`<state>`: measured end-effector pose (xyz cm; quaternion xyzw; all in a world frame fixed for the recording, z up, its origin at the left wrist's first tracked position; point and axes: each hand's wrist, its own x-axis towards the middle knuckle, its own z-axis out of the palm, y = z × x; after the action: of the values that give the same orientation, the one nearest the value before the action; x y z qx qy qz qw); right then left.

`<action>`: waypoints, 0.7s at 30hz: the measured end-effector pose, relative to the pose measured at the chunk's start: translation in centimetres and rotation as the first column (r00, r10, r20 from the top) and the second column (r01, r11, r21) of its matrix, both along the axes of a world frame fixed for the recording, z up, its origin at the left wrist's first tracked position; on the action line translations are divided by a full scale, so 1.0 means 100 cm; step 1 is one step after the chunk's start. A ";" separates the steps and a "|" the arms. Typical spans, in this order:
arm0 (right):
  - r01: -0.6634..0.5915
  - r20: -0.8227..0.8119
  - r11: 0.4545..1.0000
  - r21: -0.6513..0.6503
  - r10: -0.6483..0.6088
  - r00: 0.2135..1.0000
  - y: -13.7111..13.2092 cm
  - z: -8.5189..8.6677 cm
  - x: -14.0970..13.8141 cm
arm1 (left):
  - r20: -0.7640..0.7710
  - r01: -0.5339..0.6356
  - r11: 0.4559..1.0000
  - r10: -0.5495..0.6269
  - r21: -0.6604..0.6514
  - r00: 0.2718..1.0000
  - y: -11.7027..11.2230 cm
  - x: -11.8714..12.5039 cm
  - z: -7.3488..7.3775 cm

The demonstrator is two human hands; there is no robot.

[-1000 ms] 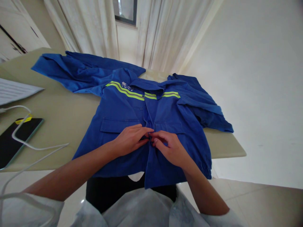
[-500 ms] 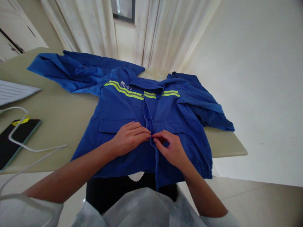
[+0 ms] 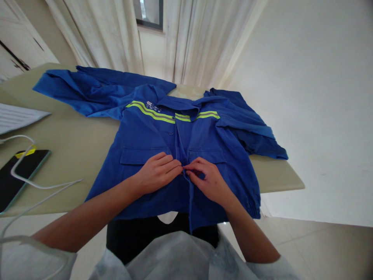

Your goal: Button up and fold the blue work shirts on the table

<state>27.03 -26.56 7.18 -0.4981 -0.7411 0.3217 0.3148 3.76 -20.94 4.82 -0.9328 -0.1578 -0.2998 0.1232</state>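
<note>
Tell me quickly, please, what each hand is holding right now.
Left hand: closed, fingers pinching the blue jacket at its front opening.
Right hand: closed, pinching the same jacket's other front edge.

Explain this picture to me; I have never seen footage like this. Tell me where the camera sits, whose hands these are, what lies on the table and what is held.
No machine here: a person wears one camera on the head, looking forward and down, so the two bare arms at the bottom are their own. A blue work jacket with yellow-green stripes lies front up on a beige table, sleeves spread to both sides, hem hanging over the near edge. The left hand and the right hand meet at the jacket's front opening, level with the chest pockets, fingertips pinching the two front edges. To the left lie a dark phone, a white cable and a sheet of paper. Pale curtains hang behind.
</note>
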 end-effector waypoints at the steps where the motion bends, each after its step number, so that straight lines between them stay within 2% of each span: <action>1: -0.013 0.006 1.000 0.002 0.013 1.000 0.000 0.001 0.001 | 0.007 0.007 1.000 -0.007 0.022 1.000 0.000 0.000 0.001; 6: -0.039 -0.003 0.999 0.030 0.039 0.999 -0.001 0.003 0.002 | 0.042 0.047 0.997 -0.049 0.063 0.998 -0.002 0.001 0.005; 12: -0.064 -0.038 0.998 0.007 0.064 0.997 0.005 0.005 0.004 | 0.048 0.005 0.997 -0.009 0.083 0.999 -0.003 0.002 0.001; 17: -0.076 -0.088 0.991 -0.112 0.066 0.994 0.018 0.007 0.003 | 0.023 0.045 0.997 -0.046 0.057 0.999 -0.003 0.000 0.001; 21: -0.056 -0.141 0.973 -0.222 0.025 0.990 0.023 0.001 -0.001 | 0.049 0.077 0.996 -0.079 0.040 0.996 -0.001 -0.004 0.001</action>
<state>26.90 -24.24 7.26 -0.4921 -0.6864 0.4436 0.2999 3.38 -21.06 4.91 -0.9278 -0.1186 -0.3307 0.1253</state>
